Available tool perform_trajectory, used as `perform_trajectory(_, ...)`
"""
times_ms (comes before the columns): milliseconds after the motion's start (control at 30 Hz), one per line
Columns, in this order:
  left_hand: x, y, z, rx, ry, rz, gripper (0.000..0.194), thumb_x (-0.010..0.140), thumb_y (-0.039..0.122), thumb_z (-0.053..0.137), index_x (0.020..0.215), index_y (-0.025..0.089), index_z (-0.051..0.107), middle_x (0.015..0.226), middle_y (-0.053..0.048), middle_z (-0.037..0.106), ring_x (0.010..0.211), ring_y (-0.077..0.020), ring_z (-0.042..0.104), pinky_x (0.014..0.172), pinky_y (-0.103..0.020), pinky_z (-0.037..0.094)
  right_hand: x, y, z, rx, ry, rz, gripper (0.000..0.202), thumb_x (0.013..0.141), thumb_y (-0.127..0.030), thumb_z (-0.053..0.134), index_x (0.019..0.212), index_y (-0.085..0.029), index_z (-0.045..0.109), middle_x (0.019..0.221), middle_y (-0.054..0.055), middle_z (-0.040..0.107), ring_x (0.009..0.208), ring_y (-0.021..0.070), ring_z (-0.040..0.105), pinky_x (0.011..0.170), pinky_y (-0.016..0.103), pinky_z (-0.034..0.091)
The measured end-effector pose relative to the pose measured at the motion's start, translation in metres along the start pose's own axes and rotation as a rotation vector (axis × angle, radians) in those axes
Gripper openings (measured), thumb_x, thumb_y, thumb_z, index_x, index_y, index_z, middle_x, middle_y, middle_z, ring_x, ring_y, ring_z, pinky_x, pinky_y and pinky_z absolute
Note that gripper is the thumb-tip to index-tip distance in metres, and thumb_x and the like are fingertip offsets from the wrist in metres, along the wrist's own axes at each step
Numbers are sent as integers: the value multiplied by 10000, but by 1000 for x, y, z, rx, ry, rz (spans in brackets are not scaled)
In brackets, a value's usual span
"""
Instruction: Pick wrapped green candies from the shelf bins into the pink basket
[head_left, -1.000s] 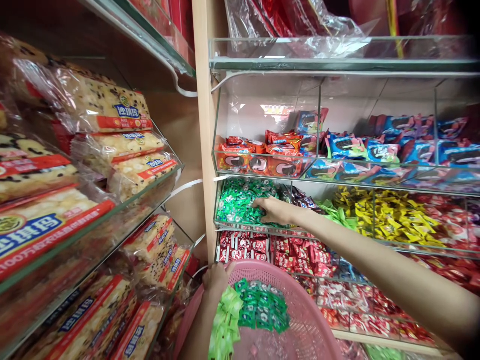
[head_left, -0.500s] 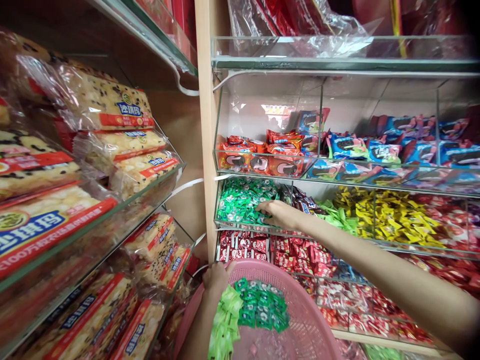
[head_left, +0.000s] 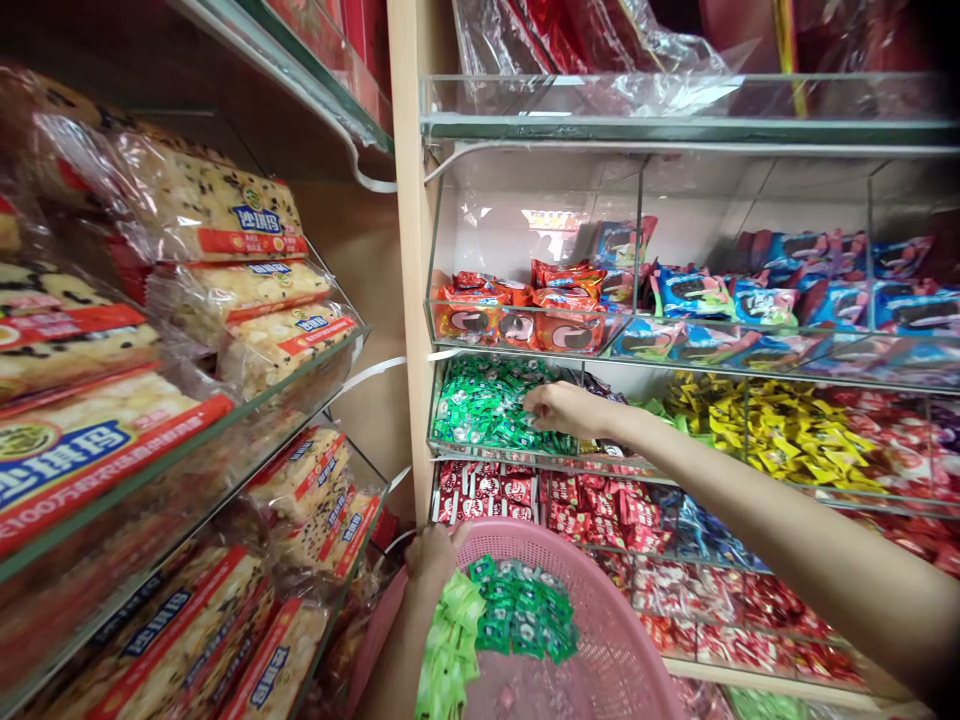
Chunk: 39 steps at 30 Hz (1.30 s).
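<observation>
My left hand (head_left: 433, 556) is closed around the rim of a pink perforated plastic basket (head_left: 626, 610). In the basket lie a bunch of green wrapped candies (head_left: 525, 610) and a bunch of light green packets (head_left: 450, 645), partly behind my left arm. My right hand (head_left: 562, 408) is at a shelf bin of loose green wrapped candies (head_left: 487, 400), over its right part. The fingers of this hand are curled together low over the candies; whatever they hold is hidden.
Packaged sachima cakes (head_left: 247, 215) fill the shelves on the left, beside a wooden post (head_left: 411, 260). Above the candy bin runs a glass shelf with orange-red packets (head_left: 472, 310) and blue cookie packs (head_left: 694, 292). Yellow wrapped candies (head_left: 787, 425) lie to the right, red packets (head_left: 600, 510) below.
My right hand has shifted slightly right and up over the green candies, with its fingers more curled. My left hand and the basket stay in place.
</observation>
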<state>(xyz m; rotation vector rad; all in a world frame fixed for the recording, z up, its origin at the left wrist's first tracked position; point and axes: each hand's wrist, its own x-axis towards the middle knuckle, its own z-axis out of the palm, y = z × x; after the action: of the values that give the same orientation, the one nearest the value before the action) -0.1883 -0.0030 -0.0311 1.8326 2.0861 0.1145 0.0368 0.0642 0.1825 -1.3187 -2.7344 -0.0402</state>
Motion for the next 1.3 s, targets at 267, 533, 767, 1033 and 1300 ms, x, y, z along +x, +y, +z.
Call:
perform_trajectory(267, -1, 1, -1, 0, -1, 2, 714, 864, 630, 195, 1019, 117, 667, 1060, -193, 667, 993, -316, 625, 811, -391, 460, 2, -15, 9, -4, -102, 72, 14, 734, -181, 637, 727, -187, 627, 811, 35, 648, 779, 175, 569, 615, 236, 364)
perform_trajectory(533, -2, 0, -2, 2, -7, 2, 714, 860, 638, 195, 1004, 123, 669, 1054, -188, 670, 993, -312, 627, 807, -384, 460, 2, -15, 22, -72, -104, 65, 48, 737, -152, 608, 753, -195, 621, 878, 62, 654, 893, 222, 567, 707, 274, 388)
perform_trajectory(767, 0, -1, 0, 7, 3, 3, 708, 869, 626, 193, 1011, 122, 669, 1049, -187, 670, 990, -308, 628, 804, -377, 461, 1, -12, 31, -42, -36, 39, 50, 753, -159, 595, 790, -187, 612, 888, 68, 646, 897, 219, 567, 740, 288, 398)
perform_trajectory(1033, 0, 0, 0, 7, 2, 2, 701, 869, 624, 200, 1025, 124, 666, 1058, -196, 665, 996, -311, 623, 810, -384, 456, 3, -4, 39, 124, 41, -58, 104, 743, -148, 614, 845, -162, 626, 902, 66, 642, 860, 195, 555, 781, 306, 415)
perform_trajectory(1300, 0, 0, -1, 11, -3, -2, 714, 864, 634, 193, 1028, 121, 662, 1063, -189, 664, 996, -312, 622, 809, -376, 458, 2, -11, 33, 190, 19, 2, 96, 750, -161, 581, 840, -161, 612, 811, 38, 602, 712, 149, 513, 655, 255, 395)
